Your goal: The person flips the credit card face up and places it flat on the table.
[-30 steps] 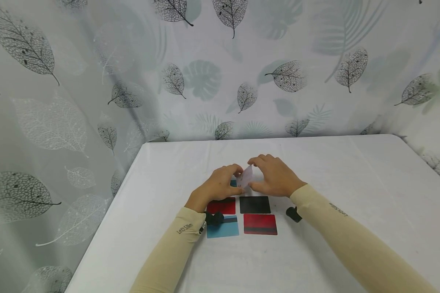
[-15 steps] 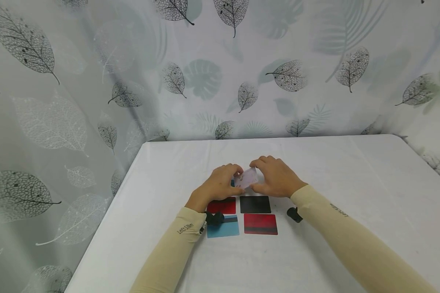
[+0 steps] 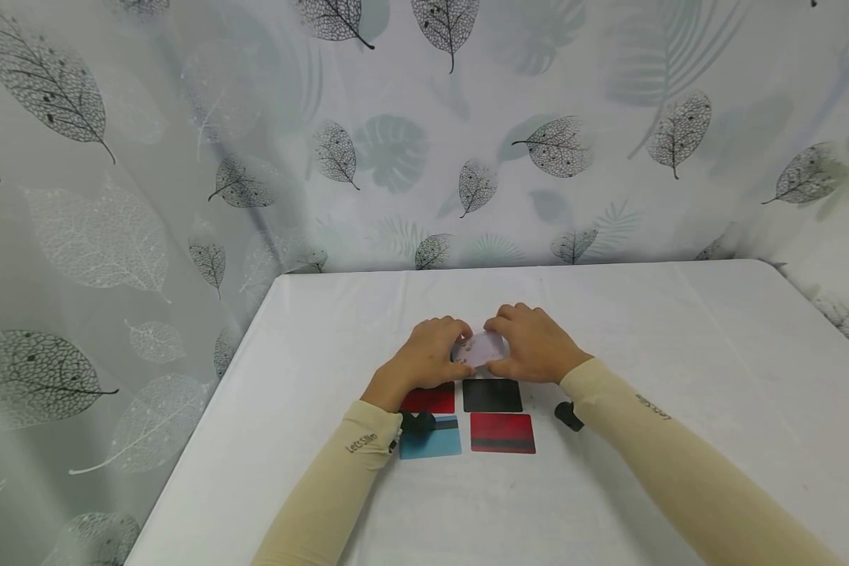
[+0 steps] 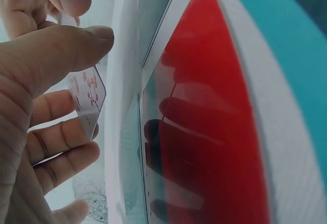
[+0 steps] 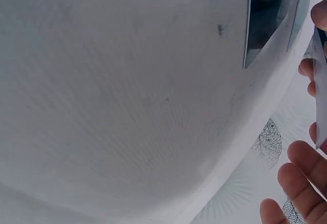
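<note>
1 blossom-print card (image 3: 483,350), held above worktop (image 3: 651,330) beyond black card (image 3: 491,396), looks more level than 0.5 s ago, face wider to head view. Left hand (image 3: 424,354), right hand (image 3: 535,346) pinch opposite ends, fingers curled, part-open. Suggests reorienting, not setting down.

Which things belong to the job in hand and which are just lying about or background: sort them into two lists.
Likely part of the job:
pale card, held up in the fingers
black card
back red card
front red card
blue card

Probably just surroundings:
white table
leaf-print cloth
beige sleeves
</note>
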`<state>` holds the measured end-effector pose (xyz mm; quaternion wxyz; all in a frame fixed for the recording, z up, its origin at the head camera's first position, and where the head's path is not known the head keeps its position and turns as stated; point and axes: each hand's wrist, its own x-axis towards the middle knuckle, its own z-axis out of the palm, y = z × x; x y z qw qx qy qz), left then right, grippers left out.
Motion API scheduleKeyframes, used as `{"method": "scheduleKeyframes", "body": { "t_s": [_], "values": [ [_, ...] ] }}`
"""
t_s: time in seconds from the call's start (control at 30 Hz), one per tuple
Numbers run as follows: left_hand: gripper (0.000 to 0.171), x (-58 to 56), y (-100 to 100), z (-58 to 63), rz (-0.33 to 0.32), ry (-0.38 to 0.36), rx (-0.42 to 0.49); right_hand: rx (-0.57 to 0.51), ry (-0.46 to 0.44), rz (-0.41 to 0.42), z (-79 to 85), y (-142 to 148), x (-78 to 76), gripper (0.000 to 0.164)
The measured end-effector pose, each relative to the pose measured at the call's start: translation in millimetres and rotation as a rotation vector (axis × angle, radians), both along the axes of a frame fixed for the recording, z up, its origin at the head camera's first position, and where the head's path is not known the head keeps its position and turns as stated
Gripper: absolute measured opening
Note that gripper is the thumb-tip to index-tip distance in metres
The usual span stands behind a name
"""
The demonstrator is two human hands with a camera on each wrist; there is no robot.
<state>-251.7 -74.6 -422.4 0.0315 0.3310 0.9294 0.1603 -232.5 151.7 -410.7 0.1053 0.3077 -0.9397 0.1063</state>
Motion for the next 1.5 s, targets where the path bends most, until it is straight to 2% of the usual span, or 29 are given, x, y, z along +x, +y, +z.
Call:
{"method": "scheduleKeyframes", "body": {
  "t_s": [0.37,0.63,0.93,1.5],
  "values": [
    [0.051,2.6,1.6,-0.5,-0.004,0.053,-0.02,0.068,0.029,-0.005,-0.4,-1.2,2.1,0.052],
    [0.052,3.3,1.0,2.9,0.003,0.033,-0.023,0.095,-0.011,-0.052,-0.4,-2.4,3.3,0.052],
    [0.054,2.4,-2.3,-1.1,0.027,0.01,-0.053,0.126,-0.039,-0.079,-4.7,-0.9,1.4,0.052],
    [0.055,3.1,-1.8,0.1,0.028,-0.002,-0.076,0.14,-0.09,-0.09,-6.7,-1.5,1.8,0.051]
  ]
}}
